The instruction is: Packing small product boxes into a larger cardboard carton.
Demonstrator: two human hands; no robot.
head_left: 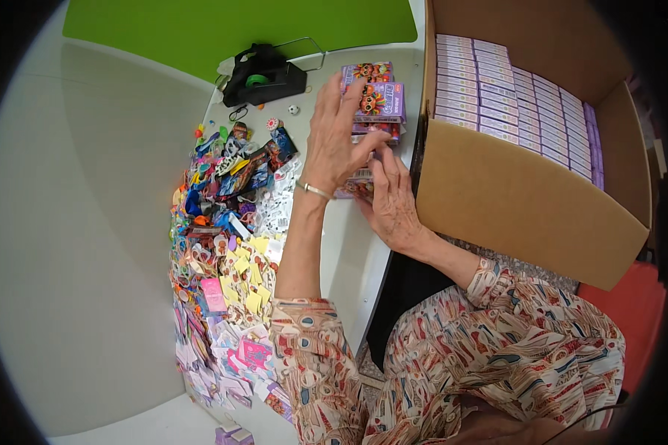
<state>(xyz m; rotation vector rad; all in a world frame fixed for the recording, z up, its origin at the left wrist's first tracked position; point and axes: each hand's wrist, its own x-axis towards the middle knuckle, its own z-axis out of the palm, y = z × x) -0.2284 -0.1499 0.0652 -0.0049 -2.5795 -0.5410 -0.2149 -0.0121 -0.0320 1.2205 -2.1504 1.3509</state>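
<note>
A row of small purple cartons with colourful cartoon characters lies along the right side of the table. My left hand (334, 133), a bracelet at its wrist, rests against these boxes with fingers stretched out and apart. Its thumb reaches across the near side of the top purple box (382, 100). Close by, my right hand (395, 204) has its fingers bent around a nearer purple box (358, 185), partly hidden by both hands. Another box (367, 72) shows at the far end of the row.
A large open carton (527, 196) with stacked purple boxes (490, 93) stands at the right. Left lie heaps of small colourful toys (215, 185), yellow paper pieces (249, 278) and pink-purple packets (249, 356). A black tape dispenser (267, 85) stands at the back near a green panel (237, 30).
</note>
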